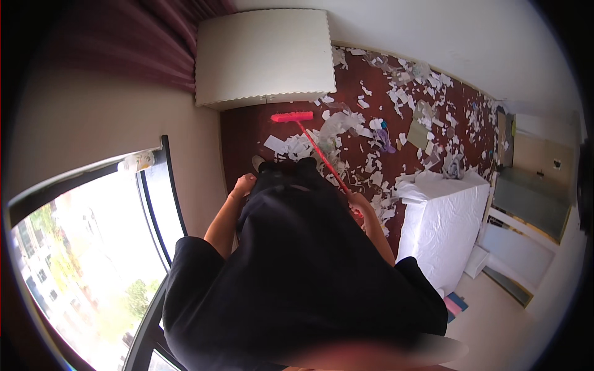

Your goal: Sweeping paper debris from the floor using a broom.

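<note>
My right hand (358,204) is closed around the red handle of a broom (327,163). The handle runs up and left to the broom's pink-red head (292,116), which is over the dark red floor (246,134) in front of a white cabinet. My left hand (245,184) hangs beside my body with its fingers curled; whether anything is inside them cannot be made out. Torn white paper (297,146) lies in a heap between my feet and the broom head. Near the heap are clear plastic film (341,121) and a purple bag (384,141).
A white cabinet (264,55) stands ahead, beside a mauve curtain (139,46). At the left is a bright window (93,232). Something boxy under a white cover (441,227) stands at the right. Paper scraps (401,99) are strewn along the far wall, with flattened cardboard (419,134) among them.
</note>
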Demonstrator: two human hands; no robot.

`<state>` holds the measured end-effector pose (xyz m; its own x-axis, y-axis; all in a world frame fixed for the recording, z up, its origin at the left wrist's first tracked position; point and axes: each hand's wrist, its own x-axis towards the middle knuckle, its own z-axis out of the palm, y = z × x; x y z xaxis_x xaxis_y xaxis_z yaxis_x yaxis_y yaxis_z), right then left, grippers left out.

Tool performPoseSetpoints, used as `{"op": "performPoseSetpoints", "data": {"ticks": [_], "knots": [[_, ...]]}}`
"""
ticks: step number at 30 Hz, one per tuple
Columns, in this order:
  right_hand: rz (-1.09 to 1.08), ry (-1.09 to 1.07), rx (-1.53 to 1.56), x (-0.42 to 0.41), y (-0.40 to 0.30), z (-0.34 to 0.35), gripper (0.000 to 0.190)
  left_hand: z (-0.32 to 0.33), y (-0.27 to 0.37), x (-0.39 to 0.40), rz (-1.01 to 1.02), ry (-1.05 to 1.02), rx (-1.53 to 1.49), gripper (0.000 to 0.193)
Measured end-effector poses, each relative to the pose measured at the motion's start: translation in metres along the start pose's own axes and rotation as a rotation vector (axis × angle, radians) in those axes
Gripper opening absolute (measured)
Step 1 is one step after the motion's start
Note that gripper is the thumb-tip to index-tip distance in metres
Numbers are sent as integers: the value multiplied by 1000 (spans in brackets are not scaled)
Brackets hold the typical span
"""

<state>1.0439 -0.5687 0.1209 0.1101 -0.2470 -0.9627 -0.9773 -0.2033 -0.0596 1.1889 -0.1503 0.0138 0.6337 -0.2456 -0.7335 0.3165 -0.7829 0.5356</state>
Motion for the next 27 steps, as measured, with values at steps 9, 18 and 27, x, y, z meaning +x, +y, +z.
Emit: {"op": "performPoseSetpoints", "data": {"ticks": [9,18,27], "knots": [[-349,125,-271,52,6,7,61,4,48,27,73,-146,-184,16],[-291,-127,-362,18,-62,-1,46,1,105,16,36,-167,-377,15],[-315,-90,-326,6,-28,-50,43,12,116,15,13,-124,-259,16]]}}
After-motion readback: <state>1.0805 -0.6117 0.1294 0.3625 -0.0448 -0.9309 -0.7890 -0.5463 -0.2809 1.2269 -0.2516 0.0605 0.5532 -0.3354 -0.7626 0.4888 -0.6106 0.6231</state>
